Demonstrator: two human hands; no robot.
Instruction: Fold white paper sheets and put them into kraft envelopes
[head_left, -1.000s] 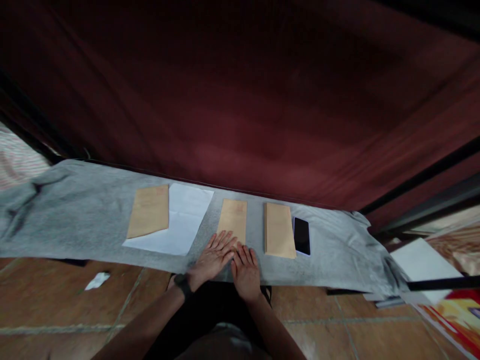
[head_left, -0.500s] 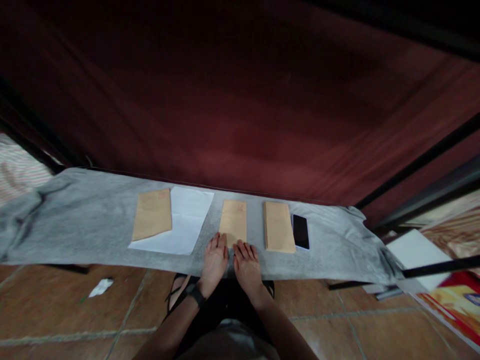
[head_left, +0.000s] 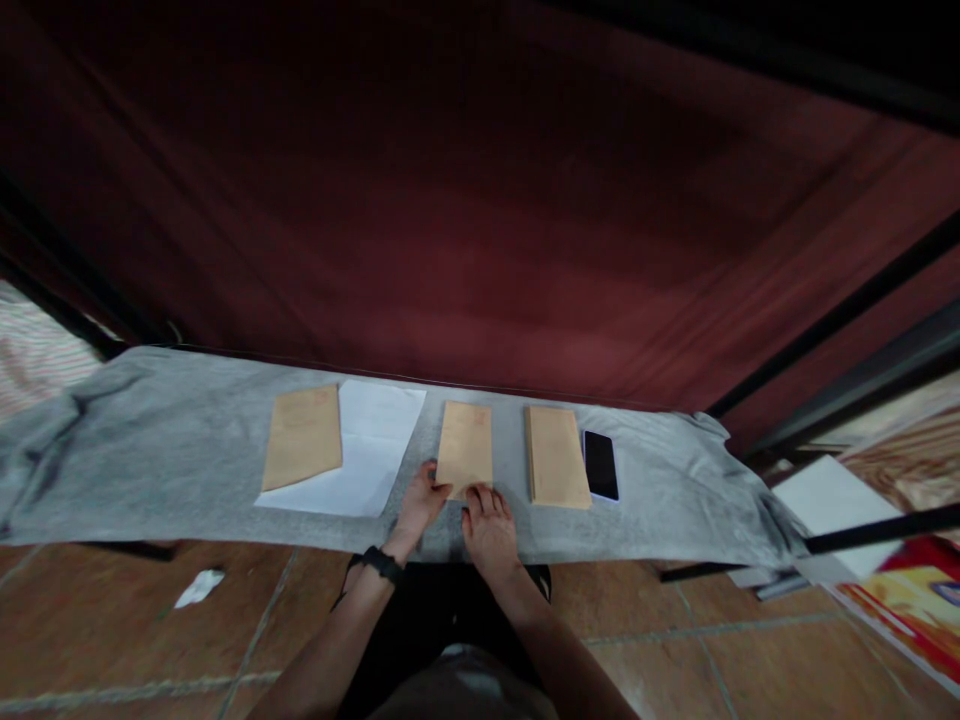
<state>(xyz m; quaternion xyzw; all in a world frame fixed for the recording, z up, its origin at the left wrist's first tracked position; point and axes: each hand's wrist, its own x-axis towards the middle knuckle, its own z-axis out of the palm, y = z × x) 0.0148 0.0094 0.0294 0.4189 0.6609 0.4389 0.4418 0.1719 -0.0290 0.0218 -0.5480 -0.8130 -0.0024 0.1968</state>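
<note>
A brown paper envelope (head_left: 465, 446) with a small reddish mark at its upper right lies in front of me on the grey cloth. My left hand (head_left: 422, 500) pinches its lower left corner, thumb on top and fingers at the side edge. At the bottom right, my right hand (head_left: 490, 528) has bent fingers close together on the envelope's near edge. A stack of brown envelopes (head_left: 559, 456) lies to the right, beside a dark-screened phone (head_left: 601, 465). On the left, another brown envelope (head_left: 303, 437) partly covers a white paper sheet (head_left: 373, 440).
The grey cloth (head_left: 187, 440) covers a long, narrow table against a dark red curtain (head_left: 480, 250). Black metal bars (head_left: 840, 315) slant at the right. A white board (head_left: 832, 510) and a red-yellow package (head_left: 915, 595) are at the lower right. Crumpled white paper (head_left: 199, 588) lies on the tiled floor.
My left hand has shifted from lying flat on the envelope to pinching its lower left corner. My right hand's fingers have bent at the near edge. The view has tilted slightly.
</note>
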